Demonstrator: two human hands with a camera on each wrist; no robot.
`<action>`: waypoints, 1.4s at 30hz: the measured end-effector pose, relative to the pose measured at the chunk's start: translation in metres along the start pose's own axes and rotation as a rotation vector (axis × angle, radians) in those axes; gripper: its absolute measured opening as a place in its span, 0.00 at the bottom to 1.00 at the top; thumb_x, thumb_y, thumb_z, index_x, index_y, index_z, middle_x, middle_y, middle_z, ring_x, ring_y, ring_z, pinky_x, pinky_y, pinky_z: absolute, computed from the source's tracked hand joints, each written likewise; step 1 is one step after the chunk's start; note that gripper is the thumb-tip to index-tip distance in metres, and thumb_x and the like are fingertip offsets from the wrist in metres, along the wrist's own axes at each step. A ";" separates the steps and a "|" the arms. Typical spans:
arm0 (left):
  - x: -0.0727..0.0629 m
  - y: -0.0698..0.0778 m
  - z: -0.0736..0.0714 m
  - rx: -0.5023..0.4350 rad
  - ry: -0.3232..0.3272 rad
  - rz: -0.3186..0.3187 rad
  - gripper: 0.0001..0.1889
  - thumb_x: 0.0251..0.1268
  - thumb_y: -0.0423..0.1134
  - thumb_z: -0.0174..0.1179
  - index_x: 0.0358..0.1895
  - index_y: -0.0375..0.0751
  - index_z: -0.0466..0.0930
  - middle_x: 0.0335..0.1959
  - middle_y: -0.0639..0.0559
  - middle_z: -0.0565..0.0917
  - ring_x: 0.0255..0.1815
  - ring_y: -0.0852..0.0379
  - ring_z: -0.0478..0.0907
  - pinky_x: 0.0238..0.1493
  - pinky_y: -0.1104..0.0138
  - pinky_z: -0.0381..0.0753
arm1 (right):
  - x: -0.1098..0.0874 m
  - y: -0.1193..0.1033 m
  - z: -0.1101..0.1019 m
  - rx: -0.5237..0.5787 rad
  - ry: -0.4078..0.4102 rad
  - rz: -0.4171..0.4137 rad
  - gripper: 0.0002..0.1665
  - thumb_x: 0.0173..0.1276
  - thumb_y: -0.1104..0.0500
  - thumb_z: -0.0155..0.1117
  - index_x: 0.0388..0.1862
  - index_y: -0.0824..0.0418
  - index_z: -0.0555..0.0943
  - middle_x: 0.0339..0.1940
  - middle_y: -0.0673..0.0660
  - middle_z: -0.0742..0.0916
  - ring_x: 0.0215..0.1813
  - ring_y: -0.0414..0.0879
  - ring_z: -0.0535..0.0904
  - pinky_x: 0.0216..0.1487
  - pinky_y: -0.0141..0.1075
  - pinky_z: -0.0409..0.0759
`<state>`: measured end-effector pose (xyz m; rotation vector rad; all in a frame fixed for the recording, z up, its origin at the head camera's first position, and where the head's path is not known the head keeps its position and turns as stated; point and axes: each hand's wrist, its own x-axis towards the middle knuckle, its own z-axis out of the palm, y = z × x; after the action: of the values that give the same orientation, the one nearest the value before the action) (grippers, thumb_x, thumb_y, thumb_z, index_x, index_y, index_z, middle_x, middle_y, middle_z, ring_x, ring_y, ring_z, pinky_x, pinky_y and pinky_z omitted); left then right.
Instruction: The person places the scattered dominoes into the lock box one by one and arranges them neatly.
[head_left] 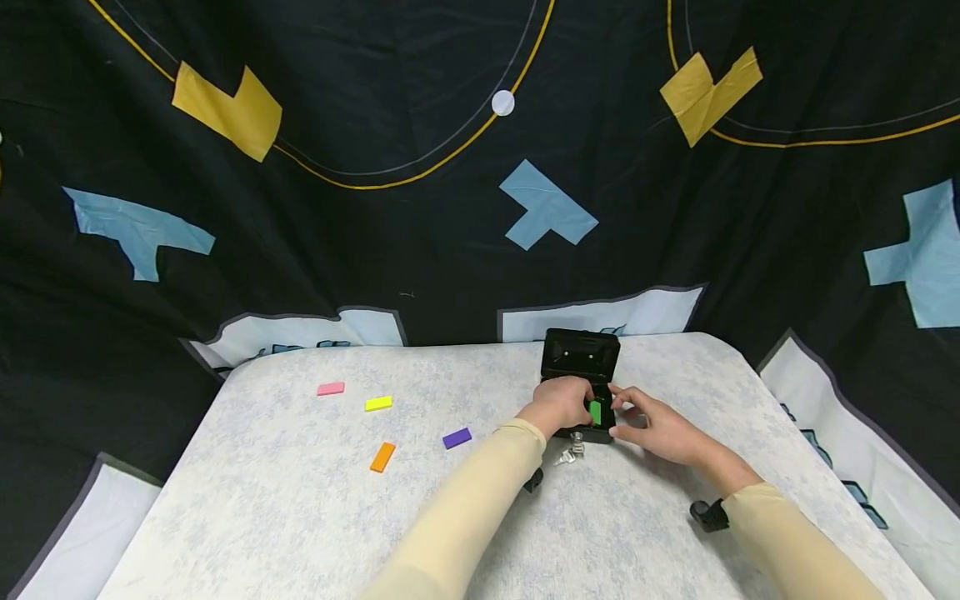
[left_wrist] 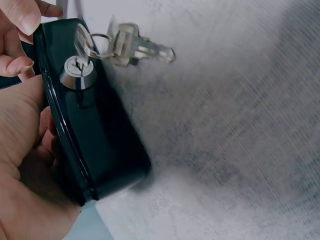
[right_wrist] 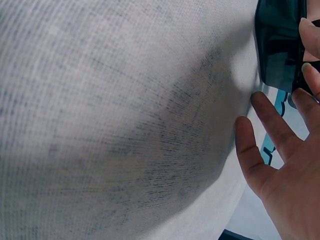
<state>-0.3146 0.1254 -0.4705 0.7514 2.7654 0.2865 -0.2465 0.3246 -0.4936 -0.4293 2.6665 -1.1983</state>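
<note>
- Our left hand is sitting inside the open black box, by the green block; we cannot tell whether it is pinching it
- Our right hand, fingers loosely spread, is resting at the box's right side
- We are probably settling the block; the next move is calling for fingers clear of the crowding walls
- Keys are sitting at the front lock; purple, orange, yellow and pink blocks are lying leftward

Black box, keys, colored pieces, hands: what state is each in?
Black box: open, lid up.
Keys: linked, one apparently in lock.
Green piece: inside box.
Purple piece: lying flat.
Orange piece: lying flat.
Yellow piece: lying flat.
Pink piece: lying flat.
Left hand: in box, grip unclear.
Right hand: fingers spread.
</note>
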 end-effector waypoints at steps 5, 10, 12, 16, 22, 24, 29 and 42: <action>0.002 0.002 0.002 0.000 -0.002 -0.023 0.22 0.65 0.54 0.71 0.60 0.58 0.83 0.56 0.64 0.83 0.52 0.62 0.80 0.48 0.64 0.80 | 0.000 0.000 0.000 0.003 0.000 -0.002 0.19 0.76 0.53 0.66 0.54 0.59 0.69 0.82 0.63 0.62 0.61 0.58 0.77 0.53 0.50 0.76; 0.005 0.002 0.005 -0.001 0.003 -0.038 0.20 0.63 0.53 0.72 0.57 0.58 0.84 0.51 0.64 0.84 0.47 0.63 0.81 0.46 0.64 0.80 | 0.001 -0.002 0.001 0.005 0.003 -0.009 0.18 0.75 0.54 0.66 0.55 0.59 0.70 0.82 0.62 0.63 0.62 0.59 0.77 0.55 0.51 0.76; 0.008 0.002 0.006 -0.005 0.002 -0.044 0.19 0.62 0.53 0.72 0.56 0.58 0.85 0.50 0.64 0.85 0.45 0.63 0.80 0.45 0.64 0.80 | 0.000 -0.002 0.001 0.001 0.006 -0.010 0.18 0.75 0.53 0.66 0.55 0.58 0.71 0.81 0.62 0.63 0.62 0.59 0.77 0.56 0.52 0.76; 0.011 0.003 0.008 -0.014 -0.002 -0.050 0.18 0.62 0.52 0.73 0.55 0.58 0.85 0.48 0.64 0.85 0.43 0.63 0.80 0.43 0.64 0.80 | 0.000 -0.003 0.000 -0.010 0.007 -0.012 0.19 0.75 0.52 0.66 0.55 0.57 0.71 0.81 0.62 0.64 0.63 0.59 0.77 0.57 0.53 0.75; 0.013 0.004 0.009 -0.025 -0.014 -0.063 0.19 0.63 0.53 0.72 0.56 0.59 0.84 0.49 0.65 0.84 0.42 0.63 0.79 0.43 0.64 0.80 | 0.000 -0.003 0.000 -0.010 0.005 -0.008 0.18 0.75 0.53 0.66 0.55 0.58 0.70 0.81 0.62 0.63 0.62 0.59 0.77 0.57 0.52 0.75; 0.011 0.006 0.008 -0.024 -0.009 -0.062 0.19 0.63 0.53 0.72 0.56 0.59 0.84 0.49 0.65 0.84 0.42 0.63 0.79 0.44 0.64 0.80 | 0.000 -0.002 0.000 -0.012 0.008 -0.007 0.18 0.75 0.54 0.66 0.55 0.58 0.70 0.81 0.62 0.63 0.62 0.59 0.77 0.58 0.53 0.75; 0.006 0.007 0.007 -0.030 0.009 -0.048 0.18 0.64 0.53 0.71 0.56 0.59 0.85 0.48 0.65 0.85 0.42 0.64 0.80 0.44 0.65 0.79 | 0.000 -0.002 -0.001 -0.021 0.012 -0.005 0.18 0.75 0.53 0.67 0.54 0.57 0.71 0.81 0.62 0.63 0.63 0.59 0.77 0.58 0.54 0.75; 0.014 0.006 0.013 -0.022 0.006 -0.053 0.19 0.65 0.54 0.70 0.58 0.59 0.84 0.50 0.65 0.84 0.44 0.63 0.80 0.45 0.65 0.80 | 0.000 -0.001 -0.001 -0.023 0.009 -0.005 0.17 0.75 0.53 0.67 0.53 0.56 0.72 0.82 0.62 0.63 0.62 0.58 0.78 0.57 0.52 0.76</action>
<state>-0.3197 0.1395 -0.4843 0.6712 2.7786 0.3091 -0.2466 0.3248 -0.4922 -0.4348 2.6903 -1.1751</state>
